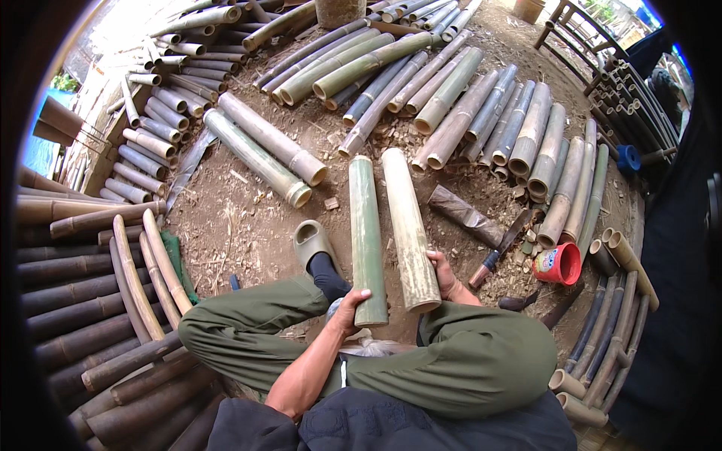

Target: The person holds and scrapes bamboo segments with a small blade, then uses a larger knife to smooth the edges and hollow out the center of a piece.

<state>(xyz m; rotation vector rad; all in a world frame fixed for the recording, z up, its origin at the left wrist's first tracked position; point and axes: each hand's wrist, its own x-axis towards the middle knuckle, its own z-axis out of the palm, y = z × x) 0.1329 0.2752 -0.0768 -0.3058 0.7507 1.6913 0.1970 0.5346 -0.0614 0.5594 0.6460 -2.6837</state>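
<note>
My left hand point(350, 310) is closed round the near end of a green bamboo tube point(365, 233), its thumb lying on top. In my right hand point(445, 276) is a paler, cream-coloured bamboo tube point(408, 225), gripped from its right side near the closer end. Both tubes point away from me, side by side with a narrow gap between them. My crossed legs in olive trousers point(481, 361) lie beneath my hands. Part of my right hand's fingers is hidden by the pale tube.
Two bamboo tubes point(263, 150) lie ahead on the dirt floor. A large knife point(502, 248) and a red tin point(557, 264) are at my right. Rows of bamboo point(451, 98) stretch across the far side; dark bamboo poles point(83, 301) are stacked at left.
</note>
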